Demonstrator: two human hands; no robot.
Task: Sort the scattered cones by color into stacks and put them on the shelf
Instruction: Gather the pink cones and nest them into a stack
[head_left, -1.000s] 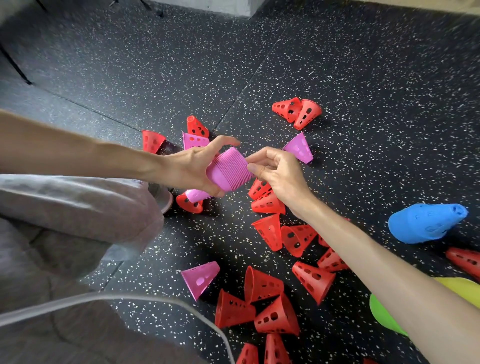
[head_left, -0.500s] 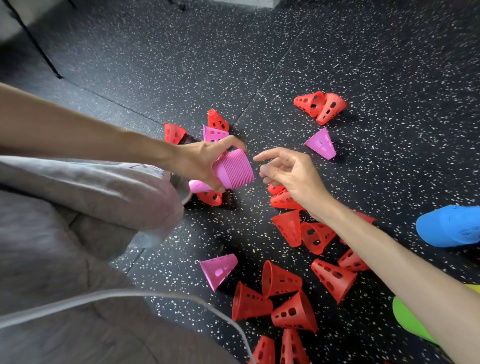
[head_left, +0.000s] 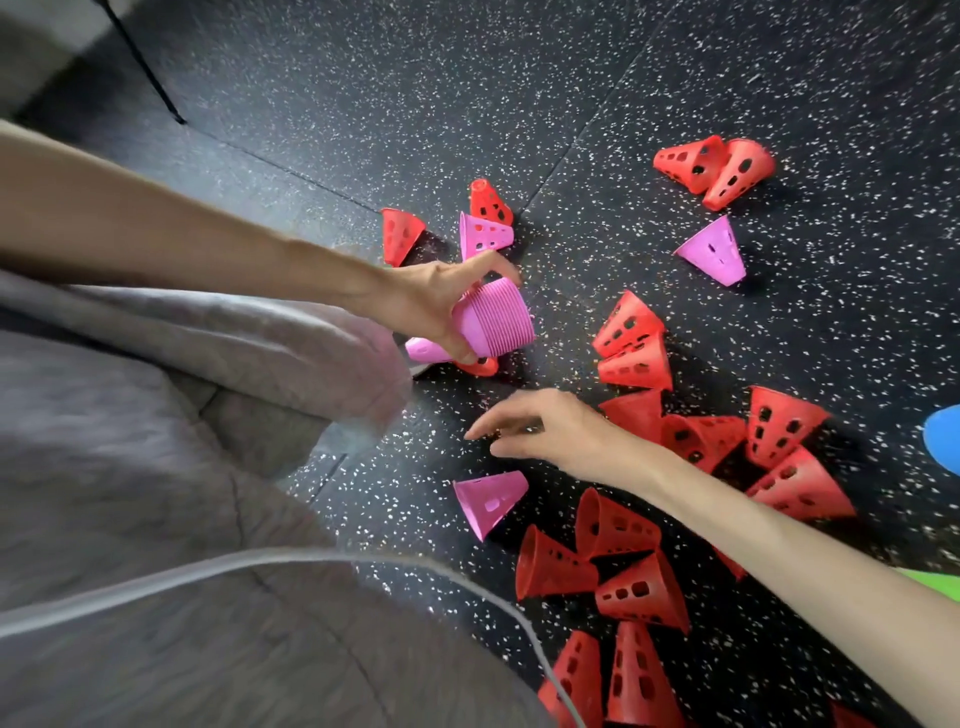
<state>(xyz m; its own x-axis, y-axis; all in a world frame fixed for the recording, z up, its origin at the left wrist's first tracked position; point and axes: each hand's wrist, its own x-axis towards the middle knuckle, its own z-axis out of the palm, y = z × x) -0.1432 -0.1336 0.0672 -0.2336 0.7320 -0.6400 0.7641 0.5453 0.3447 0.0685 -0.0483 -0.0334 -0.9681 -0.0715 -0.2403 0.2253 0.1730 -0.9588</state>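
Left hand (head_left: 426, 301) gripping pink stack (head_left: 493, 319), right hand (head_left: 550, 431) hovering loosely open above pink cone (head_left: 488, 501), red cones (head_left: 634, 343) lying nearby

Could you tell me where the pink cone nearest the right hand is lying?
Head view, lower centre: the pink cone lies on its side just below the right hand, left of the red cones.

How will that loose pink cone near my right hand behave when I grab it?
The pink cone lies on its side, so a nudge would probably roll it in a curve. Thin and perforated, it is likely light and slightly flexible. The right hand hovers open above it.
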